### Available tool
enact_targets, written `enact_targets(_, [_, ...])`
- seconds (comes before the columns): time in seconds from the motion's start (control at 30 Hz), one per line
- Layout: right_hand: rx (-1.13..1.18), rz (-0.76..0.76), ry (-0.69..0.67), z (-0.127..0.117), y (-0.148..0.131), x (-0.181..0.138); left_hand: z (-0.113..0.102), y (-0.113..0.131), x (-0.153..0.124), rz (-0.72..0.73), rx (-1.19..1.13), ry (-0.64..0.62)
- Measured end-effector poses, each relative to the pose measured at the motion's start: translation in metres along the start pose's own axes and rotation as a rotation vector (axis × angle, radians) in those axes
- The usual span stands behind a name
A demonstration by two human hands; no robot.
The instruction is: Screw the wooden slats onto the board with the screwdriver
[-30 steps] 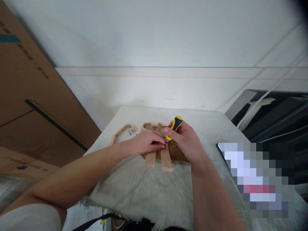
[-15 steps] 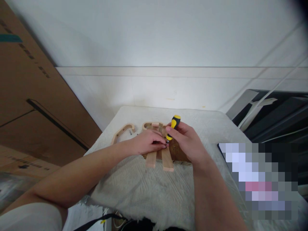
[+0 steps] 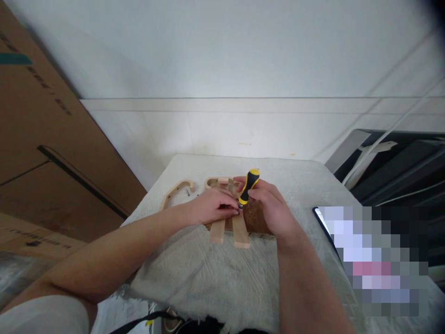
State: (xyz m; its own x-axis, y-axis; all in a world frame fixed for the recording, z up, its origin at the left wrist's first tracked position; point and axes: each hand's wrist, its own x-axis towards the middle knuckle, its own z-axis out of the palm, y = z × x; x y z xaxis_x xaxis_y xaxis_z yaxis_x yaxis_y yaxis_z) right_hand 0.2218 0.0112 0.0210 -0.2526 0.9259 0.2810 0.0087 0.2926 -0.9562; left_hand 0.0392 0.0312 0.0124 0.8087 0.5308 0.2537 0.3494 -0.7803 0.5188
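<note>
My right hand [image 3: 269, 208] grips a screwdriver [image 3: 248, 185] with a yellow and black handle, its tip pointing down and left onto a wooden assembly [image 3: 231, 225]. The assembly has two light slats sticking toward me and a darker brown board [image 3: 255, 220] with small holes beside them. My left hand [image 3: 212, 206] lies on the assembly with its fingers pinched at the screwdriver tip; what they pinch is too small to make out. A curved wooden piece [image 3: 174, 192] lies to the left, apart from both hands.
Everything rests on a white textured cloth [image 3: 215, 273] covering a small table. A large cardboard box [image 3: 45, 134] leans at the left. A dark device [image 3: 325, 222] lies at the right edge of the cloth, and black frames [image 3: 396, 162] stand at the right. A white wall is behind.
The screwdriver handle has tipped more upright and my right hand's fingers have shifted around it. My left hand and the wooden assembly stay in place.
</note>
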Motion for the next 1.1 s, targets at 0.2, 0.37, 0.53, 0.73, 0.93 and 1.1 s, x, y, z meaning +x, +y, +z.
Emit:
enact_targets(0.2, [-0.167, 0.029, 0.039, 0.0009, 0.0031, 0.0018, -0.0012, 0.0033, 0.0009, -0.021, 0.018, -0.016])
enact_targets(0.37, [-0.208, 0.037, 0.06, 0.0027, 0.0065, 0.0021, -0.0007, 0.0041, -0.0001, -0.023, 0.032, -0.001])
enact_targets(0.53, [-0.116, -0.002, 0.027, 0.0011, 0.0004, 0.0008, -0.0009, 0.0028, 0.0005, -0.005, 0.023, -0.013])
enact_targets(0.73, [-0.172, 0.051, 0.054, 0.002, 0.0046, 0.0025, 0.0, 0.0015, 0.0003, -0.03, 0.034, -0.015])
enact_targets(0.93, [-0.096, 0.032, 0.058, 0.0015, 0.0031, 0.0015, -0.0009, 0.0021, 0.0, -0.021, 0.025, -0.024])
enact_targets(1.1, [-0.17, 0.05, 0.084, 0.0008, 0.004, 0.0022, -0.0014, 0.0027, -0.0003, -0.028, 0.015, -0.013])
